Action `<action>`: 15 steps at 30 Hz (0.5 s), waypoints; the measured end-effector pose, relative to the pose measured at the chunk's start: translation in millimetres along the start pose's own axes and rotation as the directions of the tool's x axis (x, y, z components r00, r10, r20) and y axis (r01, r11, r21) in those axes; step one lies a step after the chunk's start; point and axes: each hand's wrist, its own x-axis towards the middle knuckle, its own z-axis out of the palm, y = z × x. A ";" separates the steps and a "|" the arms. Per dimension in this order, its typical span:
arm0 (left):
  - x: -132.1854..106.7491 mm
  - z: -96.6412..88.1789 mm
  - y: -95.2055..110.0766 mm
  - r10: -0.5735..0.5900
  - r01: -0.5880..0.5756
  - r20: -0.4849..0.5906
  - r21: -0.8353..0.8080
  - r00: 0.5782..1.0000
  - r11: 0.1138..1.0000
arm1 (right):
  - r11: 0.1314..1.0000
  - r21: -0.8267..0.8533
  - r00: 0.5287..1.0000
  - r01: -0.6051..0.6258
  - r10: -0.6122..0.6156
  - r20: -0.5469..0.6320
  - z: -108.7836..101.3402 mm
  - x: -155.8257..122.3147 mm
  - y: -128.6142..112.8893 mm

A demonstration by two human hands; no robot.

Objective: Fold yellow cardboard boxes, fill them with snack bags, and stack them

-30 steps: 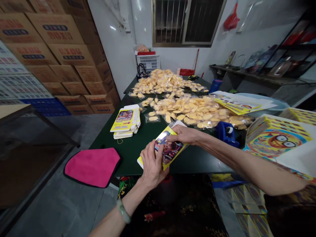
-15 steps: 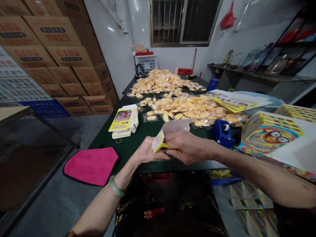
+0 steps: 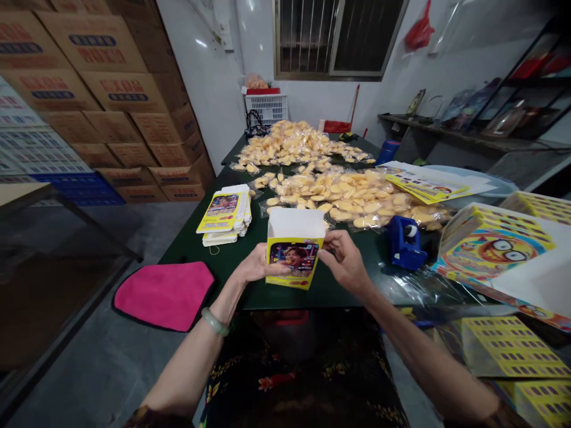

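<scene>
Both my hands hold a small yellow-and-white printed cardboard box (image 3: 295, 255), standing upright over the dark green table (image 3: 223, 261) with its white-lined top open. My left hand (image 3: 259, 265) presses its left side, and the fingers of my right hand (image 3: 343, 260) rest on its right side. A stack of flat yellow cartons (image 3: 223, 215) lies to the left of the box. Beyond it is a heap of small bagged yellow snacks (image 3: 343, 196). A blue tape dispenser (image 3: 405, 244) sits to the right of my right hand.
A second snack heap (image 3: 292, 145) covers the far table end. Large printed cartons (image 3: 495, 249) and clear plastic film (image 3: 428, 288) lie at the right. A pink cloth (image 3: 164, 296) lies on the floor at the left, below stacked brown cardboard boxes (image 3: 111, 101).
The box has gone from a flattened, tilted shape to an opened upright one, facing me. My hands have moved apart to its two sides. Clear plastic film now shows at the right.
</scene>
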 end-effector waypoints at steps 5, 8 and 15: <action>-17.1 13.7 -7.9 0.073 -0.072 -0.129 0.010 0.989 0.997 | 0.996 0.088 0.993 0.009 0.001 -0.118 35.1 -13.8 18.0; -24.2 21.7 -10.7 0.144 -0.132 -0.228 0.066 0.963 0.989 | 0.998 0.012 0.993 0.057 -0.055 -0.108 39.8 -14.4 19.2; -25.8 42.9 -42.8 0.447 -0.256 -0.567 0.387 0.692 0.886 | 0.969 -0.153 0.980 0.193 -0.198 -0.019 31.2 -6.9 25.0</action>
